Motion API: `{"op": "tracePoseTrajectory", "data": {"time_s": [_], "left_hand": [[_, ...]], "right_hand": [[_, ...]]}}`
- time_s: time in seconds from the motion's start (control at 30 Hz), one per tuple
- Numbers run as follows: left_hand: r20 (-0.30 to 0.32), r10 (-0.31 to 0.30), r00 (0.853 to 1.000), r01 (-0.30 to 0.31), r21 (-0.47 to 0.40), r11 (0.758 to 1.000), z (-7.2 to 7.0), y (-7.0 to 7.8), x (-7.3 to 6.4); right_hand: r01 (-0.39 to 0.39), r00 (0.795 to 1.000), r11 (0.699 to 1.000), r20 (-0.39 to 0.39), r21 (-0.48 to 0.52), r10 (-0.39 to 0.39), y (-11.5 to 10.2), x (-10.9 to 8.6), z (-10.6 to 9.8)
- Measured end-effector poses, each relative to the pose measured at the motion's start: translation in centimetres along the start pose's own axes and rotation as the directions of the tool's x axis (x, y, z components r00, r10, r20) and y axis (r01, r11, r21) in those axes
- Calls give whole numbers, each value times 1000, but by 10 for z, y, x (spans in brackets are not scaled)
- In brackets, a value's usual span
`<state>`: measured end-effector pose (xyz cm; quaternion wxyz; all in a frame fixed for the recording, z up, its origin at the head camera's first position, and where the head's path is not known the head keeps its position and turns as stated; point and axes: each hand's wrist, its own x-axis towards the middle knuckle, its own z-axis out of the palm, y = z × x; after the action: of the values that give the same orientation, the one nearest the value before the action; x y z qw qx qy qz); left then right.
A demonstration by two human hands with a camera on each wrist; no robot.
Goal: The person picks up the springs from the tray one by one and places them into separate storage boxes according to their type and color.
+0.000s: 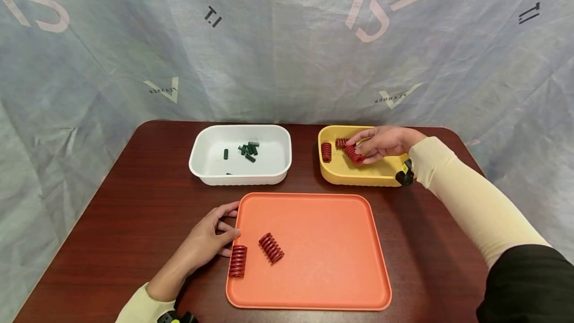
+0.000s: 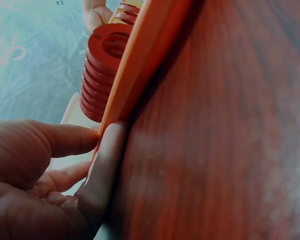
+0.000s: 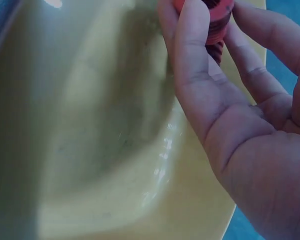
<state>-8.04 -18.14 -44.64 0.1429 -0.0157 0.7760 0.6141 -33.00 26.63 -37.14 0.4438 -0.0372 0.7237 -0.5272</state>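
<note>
My right hand (image 1: 381,142) pinches a thick red coil spring (image 1: 353,154) over the yellow bin (image 1: 354,179); in the right wrist view, thumb and fingers close around the spring (image 3: 219,20). Two more red springs (image 1: 326,152) lie inside that bin. At the near left, my left hand (image 1: 207,237) grips the left rim of the orange tray (image 1: 323,248), thumb on one side and fingers on the other in the left wrist view. One red spring (image 1: 237,261) lies along the tray's left edge, just below the left thumb. Another red spring (image 1: 271,248) lies tilted farther in.
A white bin (image 1: 239,179) with several small dark green springs (image 1: 250,149) stands at the back left, beside the yellow one. All of it sits on a dark red wooden table (image 1: 134,203). Behind hangs a grey printed sheet (image 1: 269,54).
</note>
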Motion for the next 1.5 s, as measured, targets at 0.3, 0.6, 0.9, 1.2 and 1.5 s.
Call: {"op": "tracePoseTrajectory", "data": {"time_s": [0.3, 0.6, 0.9, 1.2, 1.5], "left_hand": [[-2, 1, 1000, -1, 6, 1000, 0, -1, 0], [-9, 5, 1000, -5, 21, 1000, 0, -1, 0], [0, -1, 1000, 1, 7, 1000, 0, 0, 0], [3, 8, 1000, -8, 12, 1000, 0, 0, -1], [0, 7, 1000, -7, 11, 1000, 0, 0, -2]], "right_hand": [[-2, 1000, 1000, -21, 2, 2, -2, -5, -5], [71, 997, 996, -18, 52, -70, 1, -15, 2], [225, 967, 969, 100, 102, -235, 6, -29, 20], [363, 911, 928, 177, 81, -372, 7, -47, 51], [391, 876, 908, 240, 151, -418, 13, -52, 88]]}}
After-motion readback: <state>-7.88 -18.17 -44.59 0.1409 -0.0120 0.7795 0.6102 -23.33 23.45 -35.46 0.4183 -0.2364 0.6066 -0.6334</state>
